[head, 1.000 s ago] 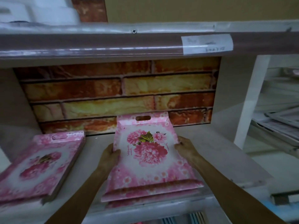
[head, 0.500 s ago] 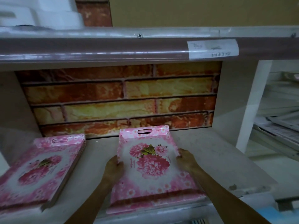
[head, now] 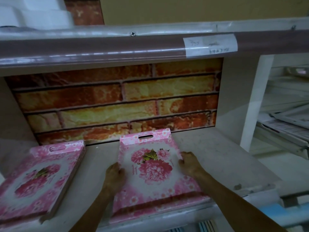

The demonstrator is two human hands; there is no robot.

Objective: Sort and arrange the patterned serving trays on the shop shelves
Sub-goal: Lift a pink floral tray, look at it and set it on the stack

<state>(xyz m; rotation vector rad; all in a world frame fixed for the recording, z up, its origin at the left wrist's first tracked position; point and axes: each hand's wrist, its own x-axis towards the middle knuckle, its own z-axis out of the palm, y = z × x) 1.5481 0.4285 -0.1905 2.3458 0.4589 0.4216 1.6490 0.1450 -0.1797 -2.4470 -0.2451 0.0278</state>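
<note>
Hands grip the two long sides of a flat pink serving tray [head: 155,168] printed with large pink peonies and packed in a floral card sleeve with an oval carry slot at its far end. The left hand [head: 114,175] has its fingers curled onto the tray's left edge, thumb on the printed face. The right hand [head: 189,163] holds the opposite edge the same way, its fingertips bent over the rim. The tray lies flat on the pale grey shelf board [head: 217,161], roughly in the middle of the bay, its slotted end pointing at the back wall and its near end reaching the shelf's front lip. At least one more pink edge shows beneath it at the front, so it sits on top of a small stack.

To the left, well apart from it, a second stack of matching pink floral trays [head: 41,178] lies on the same board, turned slightly askew, its own slotted end near the back. Behind both runs a printed orange-red brick-pattern back panel [head: 117,101]. Above, the upper shelf's brown front rail [head: 100,49] carries a white paper label [head: 210,45] with handwriting too blurred to read. A white upright post [head: 255,101] closes the bay on the right.
</note>
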